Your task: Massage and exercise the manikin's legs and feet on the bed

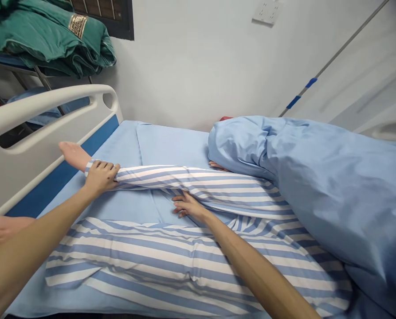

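Observation:
A person lies on the bed in blue-and-white striped trousers, both legs stretched towards the footboard. My left hand (102, 175) is wrapped over the far lower leg (144, 176), just above the bare foot (74, 155). Near the knee of that same leg is my right hand (188, 206), palm turned partly up and fingers spread, its thumb close to the trouser cloth. My right forearm passes over the near striped leg (151, 252). The near foot (5, 230) is partly hidden by my left forearm.
A light blue quilt (317, 168) covers the person's upper body; fingertips (217, 166) peek from its edge. The white footboard (51, 102) stands at left. Behind it lies a folded green blanket (51, 40). A metal pole (334, 62) with blue bands slants by the wall.

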A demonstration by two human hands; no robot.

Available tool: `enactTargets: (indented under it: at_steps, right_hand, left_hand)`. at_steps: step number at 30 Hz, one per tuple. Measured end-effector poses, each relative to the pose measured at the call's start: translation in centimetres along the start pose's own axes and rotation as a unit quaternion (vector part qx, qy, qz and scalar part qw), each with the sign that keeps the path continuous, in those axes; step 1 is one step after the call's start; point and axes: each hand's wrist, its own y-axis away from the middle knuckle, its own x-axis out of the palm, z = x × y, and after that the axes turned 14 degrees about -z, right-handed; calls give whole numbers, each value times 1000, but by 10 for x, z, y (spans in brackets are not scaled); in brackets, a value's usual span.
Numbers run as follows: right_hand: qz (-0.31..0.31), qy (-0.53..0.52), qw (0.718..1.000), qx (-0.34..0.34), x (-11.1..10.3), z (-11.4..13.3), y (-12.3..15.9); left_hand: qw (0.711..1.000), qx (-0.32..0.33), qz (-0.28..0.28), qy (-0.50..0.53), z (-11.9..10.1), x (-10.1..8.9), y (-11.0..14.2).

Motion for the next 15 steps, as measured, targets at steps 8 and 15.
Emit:
enactTargets:
  at_steps: [8, 15]
  right_hand:
    - [-4, 36, 999, 3, 1, 1, -1]
    - [19, 132, 991, 18, 0, 6, 0]
  left_hand:
    - [1000, 7, -24, 12, 4, 12, -1]
    - [999, 33, -3, -5, 6, 14, -1]
